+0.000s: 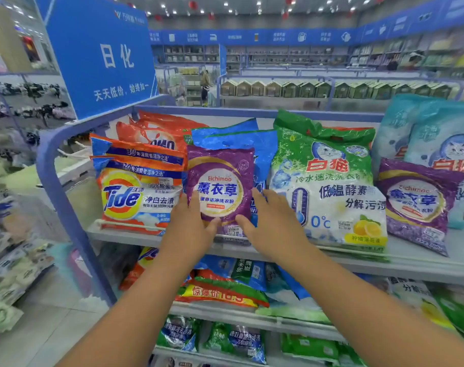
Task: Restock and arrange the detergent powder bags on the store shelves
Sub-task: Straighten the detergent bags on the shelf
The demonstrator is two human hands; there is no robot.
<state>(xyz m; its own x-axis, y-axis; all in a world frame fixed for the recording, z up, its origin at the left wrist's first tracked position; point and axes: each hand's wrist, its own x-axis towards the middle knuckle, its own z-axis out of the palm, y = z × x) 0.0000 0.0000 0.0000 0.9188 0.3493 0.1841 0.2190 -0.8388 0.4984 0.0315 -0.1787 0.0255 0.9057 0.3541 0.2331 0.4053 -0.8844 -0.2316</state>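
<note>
- Standing upright at the front of the top shelf [424,263], a small purple detergent bag [220,185] is held between both hands.
- The left hand [189,229] grips its lower left edge, fingers behind the bag and thumb across the front near the bottom.
- The right hand [272,223] grips the lower right edge, fingers reaching up along the side and thumb pressed on the front low down; the two thumbs nearly meet.
- Just behind the purple bag lean blue bags [241,140], partly hidden by it.
- Touching its left side is a stack of orange Tide bags [139,192], with more orange bags [156,133] behind them.
- To the right stands a big green-and-white bag with a cat picture [329,192], touching the right hand.
- Farther right, a second purple bag [417,205] leans tilted against pale blue cat bags [442,139].
- Lower shelves hold mixed green, blue and orange bags [225,287].
- A blue sign [103,54] rises above the shelf's left corner.
</note>
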